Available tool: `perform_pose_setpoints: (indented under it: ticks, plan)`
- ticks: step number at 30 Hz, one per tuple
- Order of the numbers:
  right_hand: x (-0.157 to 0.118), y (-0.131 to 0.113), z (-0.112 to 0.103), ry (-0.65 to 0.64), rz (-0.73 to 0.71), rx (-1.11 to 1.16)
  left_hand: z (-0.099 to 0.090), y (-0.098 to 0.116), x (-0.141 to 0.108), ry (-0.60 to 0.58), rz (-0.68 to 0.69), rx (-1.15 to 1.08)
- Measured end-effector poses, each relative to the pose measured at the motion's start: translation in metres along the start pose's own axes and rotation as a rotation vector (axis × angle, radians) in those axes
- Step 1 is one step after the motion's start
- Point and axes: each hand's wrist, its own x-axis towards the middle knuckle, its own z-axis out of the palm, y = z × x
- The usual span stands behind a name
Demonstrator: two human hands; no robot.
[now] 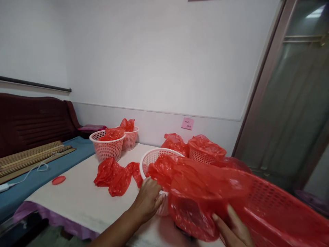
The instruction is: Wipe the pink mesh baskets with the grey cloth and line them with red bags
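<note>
A pale pink perforated basket (147,160) stands on the table in front of me, with a red plastic bag (195,175) spread over its right side. My left hand (147,199) is closed on the bag's edge at the basket's near rim; whether it grips the rim too is hidden. Lower right, my right hand (232,228) holds the bag's near side between thumb and fingers, partly behind the film. Red plastic stretches on to the right over a large shape with holes (269,192). Crumpled red bags (113,176) lie left of the basket.
Back left, two pale baskets (108,151) hold red bags. Against the wall are a red-covered basket (203,154) and a bunched red bag (174,142). A red disc (58,180) lies on the white-topped table (77,199). Left is a bench with a dark wooden back (33,116).
</note>
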Motion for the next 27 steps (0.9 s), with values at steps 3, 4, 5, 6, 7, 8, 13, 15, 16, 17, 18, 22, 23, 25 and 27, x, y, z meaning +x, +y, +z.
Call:
perform_pose_setpoints:
  ticks: [3, 4, 5, 6, 7, 8, 13, 15, 16, 17, 18, 22, 23, 25, 27]
  plan:
    - [0.029, -0.035, 0.015, -0.215, -0.216, -0.066, -0.001, 0.01, -0.006, -0.007, 0.061, 0.054]
    - [0.037, -0.045, 0.02, -0.254, -0.276, -0.122, -0.001, 0.012, -0.009, -0.007, 0.079, 0.071]
    - [0.045, -0.053, 0.025, -0.3, -0.32, -0.187, -0.001, 0.013, -0.011, -0.007, 0.095, 0.089]
    - [0.052, -0.059, 0.029, -0.336, -0.352, -0.254, -0.001, 0.013, -0.014, -0.008, 0.111, 0.107]
    - [0.058, -0.062, 0.033, -0.35, -0.372, -0.313, -0.001, 0.013, -0.016, -0.009, 0.126, 0.125]
    - [0.062, -0.062, 0.035, -0.358, -0.384, -0.359, -0.001, 0.013, -0.019, -0.01, 0.139, 0.142]
    - [0.073, -0.045, 0.038, -0.284, -0.298, -0.398, 0.002, 0.014, -0.029, 0.008, 0.159, 0.209]
    - [0.074, -0.034, 0.038, -0.274, -0.248, -0.392, 0.003, 0.018, -0.032, 0.017, 0.159, 0.22]
    - [0.075, -0.03, 0.038, -0.271, -0.23, -0.383, 0.004, 0.02, -0.033, 0.021, 0.158, 0.221]
    - [0.076, -0.025, 0.038, -0.264, -0.213, -0.366, 0.005, 0.022, -0.034, 0.028, 0.156, 0.22]
    - [0.077, -0.021, 0.039, -0.254, -0.197, -0.344, 0.006, 0.025, -0.035, 0.035, 0.154, 0.218]
    - [0.075, -0.01, 0.044, -0.193, -0.145, -0.238, 0.006, 0.03, -0.042, 0.032, 0.166, 0.217]
    - [0.073, -0.009, 0.046, -0.175, -0.135, -0.217, 0.005, 0.029, -0.044, 0.025, 0.174, 0.221]
    - [0.066, -0.009, 0.051, -0.144, -0.123, -0.186, 0.003, 0.025, -0.051, 0.016, 0.185, 0.231]
    - [0.058, -0.012, 0.056, -0.117, -0.109, -0.176, -0.001, 0.019, -0.057, 0.014, 0.193, 0.242]
